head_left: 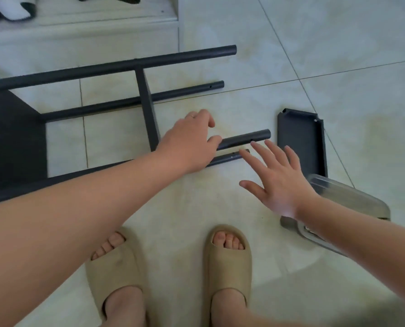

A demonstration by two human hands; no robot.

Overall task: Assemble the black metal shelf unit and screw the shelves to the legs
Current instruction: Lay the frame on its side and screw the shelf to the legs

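head view: left hand [187, 142] fingers grip a shelf leg [246, 138]; right hand [279, 178] fingers spread, empty.

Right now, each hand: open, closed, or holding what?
Left hand: curled round a black leg tube.
Right hand: open, fingers spread, holding nothing.

L hand [189, 142] reaches fwd, fingers curled round a leg [244, 138] (thumb on near side); R hand [277, 180] hovers flat, fingers spread.
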